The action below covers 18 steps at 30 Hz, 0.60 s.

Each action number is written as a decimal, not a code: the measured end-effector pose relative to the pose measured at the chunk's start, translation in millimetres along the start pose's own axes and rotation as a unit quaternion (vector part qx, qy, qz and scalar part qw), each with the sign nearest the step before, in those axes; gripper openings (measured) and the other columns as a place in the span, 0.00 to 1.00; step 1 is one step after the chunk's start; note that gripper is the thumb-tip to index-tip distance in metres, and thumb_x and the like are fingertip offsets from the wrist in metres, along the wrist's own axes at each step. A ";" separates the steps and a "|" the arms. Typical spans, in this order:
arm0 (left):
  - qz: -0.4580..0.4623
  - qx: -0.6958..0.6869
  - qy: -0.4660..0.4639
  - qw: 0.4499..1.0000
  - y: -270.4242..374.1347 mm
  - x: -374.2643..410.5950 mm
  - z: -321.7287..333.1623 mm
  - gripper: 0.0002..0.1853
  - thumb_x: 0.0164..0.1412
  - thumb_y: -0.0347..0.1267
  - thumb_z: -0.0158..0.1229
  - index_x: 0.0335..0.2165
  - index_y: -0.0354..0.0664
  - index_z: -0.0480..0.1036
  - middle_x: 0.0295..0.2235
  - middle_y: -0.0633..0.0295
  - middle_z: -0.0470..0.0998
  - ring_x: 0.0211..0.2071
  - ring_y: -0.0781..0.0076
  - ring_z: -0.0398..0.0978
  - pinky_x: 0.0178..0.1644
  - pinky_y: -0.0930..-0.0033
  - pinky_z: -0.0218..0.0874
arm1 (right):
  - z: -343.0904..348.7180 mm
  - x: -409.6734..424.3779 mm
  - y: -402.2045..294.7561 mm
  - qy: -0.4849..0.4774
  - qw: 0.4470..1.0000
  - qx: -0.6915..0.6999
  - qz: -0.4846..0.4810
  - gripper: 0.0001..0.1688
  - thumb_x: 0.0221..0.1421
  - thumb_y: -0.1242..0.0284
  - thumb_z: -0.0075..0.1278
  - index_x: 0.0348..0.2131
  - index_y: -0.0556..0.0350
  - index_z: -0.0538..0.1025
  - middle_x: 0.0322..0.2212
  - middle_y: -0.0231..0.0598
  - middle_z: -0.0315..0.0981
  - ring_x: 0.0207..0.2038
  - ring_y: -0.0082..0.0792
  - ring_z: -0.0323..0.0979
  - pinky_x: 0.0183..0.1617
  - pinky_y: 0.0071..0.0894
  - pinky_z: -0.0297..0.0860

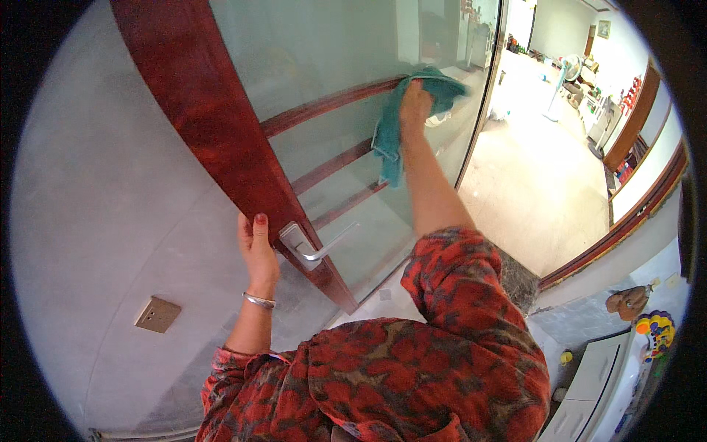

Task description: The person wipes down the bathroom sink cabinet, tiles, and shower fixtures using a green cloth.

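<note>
My right hand (415,108) holds a teal cloth (391,127) against the glass pane (331,61) of a door, at the end of the upper red-brown bar (331,106). Part of the cloth hangs below the hand, over the ends of the lower bars. With my left hand (258,246) I hold the edge of the red-brown door frame (221,127), thumb on its face, beside the silver lever handle (331,243). The fingers behind the frame edge are partly hidden. A silver bracelet is on my left wrist.
A grey wall with a socket plate (158,314) is at the left. Through the doorway at the right lies a bright room with a standing fan (563,77). A white drawer cabinet (591,370) and a colourful toy (657,334) are at the lower right.
</note>
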<state>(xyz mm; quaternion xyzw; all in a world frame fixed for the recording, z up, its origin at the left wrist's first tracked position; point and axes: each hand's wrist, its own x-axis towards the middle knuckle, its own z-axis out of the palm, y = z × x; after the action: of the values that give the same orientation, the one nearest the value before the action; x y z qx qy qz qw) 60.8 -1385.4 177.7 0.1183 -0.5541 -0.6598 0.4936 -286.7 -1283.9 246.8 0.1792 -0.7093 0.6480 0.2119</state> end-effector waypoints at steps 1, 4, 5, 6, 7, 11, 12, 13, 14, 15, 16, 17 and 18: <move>0.004 0.005 0.017 1.000 -2.1 0.4 -1.9 0.18 0.58 0.33 0.49 0.46 0.37 0.63 0.44 0.65 0.67 0.44 0.77 0.63 0.50 0.75 0.52 | 2.7 -8.4 -5.4 0.001 1.000 0.014 0.003 0.17 0.49 0.68 0.40 0.33 0.66 0.68 0.33 0.57 0.66 0.38 0.56 0.62 0.45 0.48 0.56; 0.028 0.033 0.118 0.992 4.6 -6.9 -3.2 0.17 0.59 0.33 0.48 0.45 0.36 0.64 0.44 0.65 0.67 0.44 0.76 0.63 0.49 0.74 0.53 | 27.3 -119.6 -88.1 -0.046 0.974 0.063 -0.214 0.17 0.43 0.70 0.44 0.34 0.63 0.67 0.37 0.54 0.63 0.42 0.54 0.57 0.47 0.47 0.54; 0.030 0.034 0.108 0.993 1.1 -7.8 -4.3 0.17 0.59 0.33 0.48 0.45 0.36 0.64 0.44 0.64 0.68 0.43 0.74 0.64 0.48 0.71 0.55 | 19.5 -148.1 -111.7 -0.133 0.952 0.145 -0.234 0.17 0.41 0.71 0.44 0.35 0.61 0.68 0.40 0.51 0.62 0.46 0.54 0.55 0.51 0.49 0.52; 0.035 0.041 0.099 0.994 0.3 -8.5 -15.3 0.17 0.58 0.33 0.48 0.45 0.37 0.63 0.43 0.63 0.68 0.42 0.72 0.66 0.48 0.69 0.57 | 15.6 -174.7 -127.5 -0.148 0.916 0.095 -0.361 0.19 0.41 0.67 0.46 0.36 0.56 0.69 0.43 0.50 0.61 0.49 0.53 0.53 0.54 0.51 0.50; 0.036 0.037 0.078 0.996 -7.8 -5.3 -21.5 0.17 0.58 0.33 0.49 0.44 0.37 0.63 0.42 0.62 0.69 0.41 0.70 0.67 0.47 0.66 0.58 | 13.7 -184.5 -123.7 -0.166 0.868 0.081 -0.460 0.20 0.41 0.64 0.46 0.37 0.53 0.70 0.43 0.49 0.63 0.48 0.51 0.56 0.53 0.51 0.52; 0.031 0.145 0.161 0.976 -23.4 -4.9 -30.6 0.17 0.57 0.32 0.48 0.44 0.36 0.63 0.41 0.60 0.69 0.40 0.66 0.68 0.45 0.65 0.60 | 23.1 -159.5 -91.5 -0.411 0.830 -0.036 -0.375 0.23 0.41 0.57 0.46 0.37 0.47 0.71 0.42 0.46 0.67 0.44 0.47 0.65 0.47 0.47 0.61; 0.078 0.067 0.126 0.987 -28.2 -4.2 -41.2 0.17 0.59 0.34 0.47 0.46 0.38 0.62 0.42 0.65 0.66 0.42 0.76 0.63 0.48 0.75 0.53 | 14.2 -145.0 -95.4 -0.304 0.863 0.064 -0.399 0.21 0.42 0.57 0.46 0.36 0.48 0.72 0.39 0.44 0.70 0.40 0.46 0.69 0.44 0.44 0.64; 0.070 0.059 0.135 0.987 -27.0 -4.9 -32.0 0.18 0.59 0.35 0.47 0.46 0.38 0.62 0.43 0.65 0.66 0.42 0.75 0.62 0.49 0.75 0.53 | 11.8 -123.6 -76.1 -0.263 0.883 -0.023 -0.387 0.21 0.43 0.58 0.45 0.36 0.48 0.73 0.39 0.44 0.70 0.41 0.46 0.68 0.45 0.44 0.64; 0.067 0.053 0.148 0.985 -17.9 -6.6 -19.1 0.18 0.59 0.36 0.47 0.46 0.38 0.62 0.43 0.65 0.66 0.43 0.75 0.62 0.49 0.75 0.52 | 14.2 -101.8 -53.3 -0.220 0.894 -0.104 -0.375 0.21 0.43 0.58 0.45 0.35 0.49 0.73 0.39 0.44 0.70 0.42 0.46 0.67 0.45 0.43 0.63; 0.068 0.043 0.160 0.984 -14.1 -5.6 -9.4 0.19 0.59 0.37 0.48 0.46 0.38 0.63 0.43 0.65 0.66 0.43 0.75 0.61 0.50 0.75 0.51 | 13.2 -80.7 -28.4 -0.138 0.945 0.018 -0.297 0.20 0.43 0.60 0.46 0.35 0.51 0.73 0.37 0.44 0.71 0.42 0.47 0.67 0.44 0.45 0.63; 0.067 0.053 0.168 0.982 -14.6 -3.0 -8.8 0.20 0.59 0.38 0.48 0.46 0.38 0.62 0.44 0.65 0.65 0.44 0.75 0.60 0.51 0.74 0.51 | 10.5 -52.4 -5.0 -0.077 0.963 0.079 -0.247 0.19 0.45 0.62 0.45 0.35 0.53 0.72 0.36 0.44 0.71 0.43 0.48 0.66 0.45 0.45 0.61; 0.063 0.063 0.175 0.980 -17.8 -1.8 -12.9 0.21 0.59 0.39 0.48 0.47 0.37 0.61 0.45 0.64 0.64 0.45 0.74 0.60 0.52 0.73 0.50 | 4.9 -27.0 15.9 -0.022 0.979 0.066 -0.193 0.18 0.47 0.64 0.43 0.35 0.56 0.71 0.36 0.47 0.70 0.42 0.50 0.65 0.46 0.45 0.59; 0.057 0.078 0.185 0.978 -19.3 -3.5 -16.2 0.23 0.59 0.40 0.48 0.48 0.37 0.60 0.46 0.64 0.63 0.46 0.74 0.59 0.52 0.72 0.49 | 2.5 -3.3 37.3 0.028 0.989 0.060 -0.135 0.17 0.49 0.66 0.41 0.35 0.58 0.70 0.35 0.49 0.69 0.41 0.52 0.64 0.47 0.45 0.58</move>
<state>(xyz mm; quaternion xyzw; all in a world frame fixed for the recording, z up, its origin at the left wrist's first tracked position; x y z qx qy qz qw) 63.8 -1394.6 154.2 0.2448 -0.5089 -0.5521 0.6135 -303.8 -1282.9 213.5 0.2675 -0.6320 0.6597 0.3062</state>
